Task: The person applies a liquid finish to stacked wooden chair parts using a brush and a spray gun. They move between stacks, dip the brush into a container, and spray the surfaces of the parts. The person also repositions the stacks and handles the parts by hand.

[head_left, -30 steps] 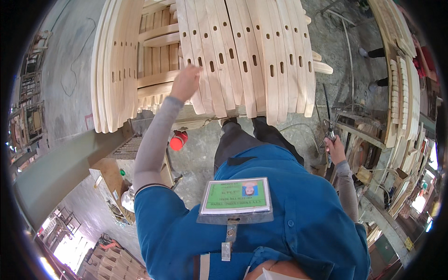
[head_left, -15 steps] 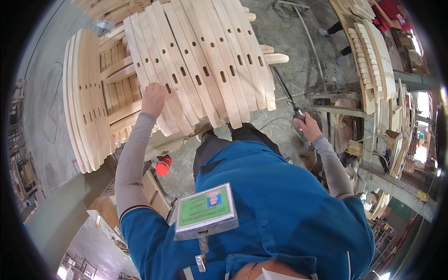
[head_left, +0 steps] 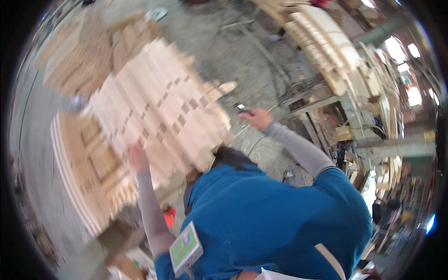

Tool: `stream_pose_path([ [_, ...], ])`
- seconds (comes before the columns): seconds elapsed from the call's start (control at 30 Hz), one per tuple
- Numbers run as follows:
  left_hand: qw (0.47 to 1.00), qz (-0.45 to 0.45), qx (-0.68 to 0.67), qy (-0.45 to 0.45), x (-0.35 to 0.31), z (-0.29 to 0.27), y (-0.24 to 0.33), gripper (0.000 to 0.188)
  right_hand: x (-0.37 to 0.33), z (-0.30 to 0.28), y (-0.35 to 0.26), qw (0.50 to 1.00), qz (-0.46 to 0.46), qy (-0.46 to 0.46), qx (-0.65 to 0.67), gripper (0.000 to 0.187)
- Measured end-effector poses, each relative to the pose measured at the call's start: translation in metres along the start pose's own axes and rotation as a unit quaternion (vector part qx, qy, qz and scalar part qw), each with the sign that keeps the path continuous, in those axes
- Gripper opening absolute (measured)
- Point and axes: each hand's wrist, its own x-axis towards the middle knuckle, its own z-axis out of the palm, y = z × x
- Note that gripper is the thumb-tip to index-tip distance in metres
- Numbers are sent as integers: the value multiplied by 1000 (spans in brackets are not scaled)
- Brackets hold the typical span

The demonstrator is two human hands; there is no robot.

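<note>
- The left hand (head_left: 138, 157) was at the near-left edge of the slotted wooden slats (head_left: 144, 100), its fingertips seeming to touch the wood; motion blur covered the fingers, so whether they were pinched on a slat or merely laid against it could not be told.
- The right hand (head_left: 257, 119) was closed around a dark hand tool (head_left: 243, 108), with a bright patch on its body; it was held up beside the right end of the slats, above the floor, and the tool's far end was too blurred to make out.
- The slotted wooden slats were in front of the person, pale and packed side by side in a broad layer, with dark slots (head_left: 185, 108) running across them in rows.
- To the left of that layer, a stack of curved wooden pieces (head_left: 74, 163) stood near it, with crosswise wooden bars (head_left: 103, 161) between the two.
- Beyond the slats, a blurred pile of wood (head_left: 77, 58) rose at the upper left.
- A red container (head_left: 169, 217) showed below the slats, near the left forearm, partly hidden by the body.
- The person wore a blue shirt (head_left: 275, 219), grey sleeves (head_left: 298, 147) and a green-and-white badge (head_left: 186, 250), which hung tilted at the chest.
- On the right, a wooden rack (head_left: 326, 74) bore rows of pale pieces (head_left: 315, 35) above the grey concrete floor (head_left: 205, 42).
</note>
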Motion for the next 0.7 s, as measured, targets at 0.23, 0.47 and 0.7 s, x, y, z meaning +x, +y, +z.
stream_pose_path([
  [0.23,900,-230,-290,-229,-93,17,138,52,71,-25,-56,901,-29,-71,427,42],
  [0.47,934,-175,-284,-130,-124,56,199,73,100,-29,-64,905,-116,-230,338,31],
  [0.7,913,-257,-310,-65,-151,58,246,68,97,-46,-64,899,-152,-298,284,32],
])
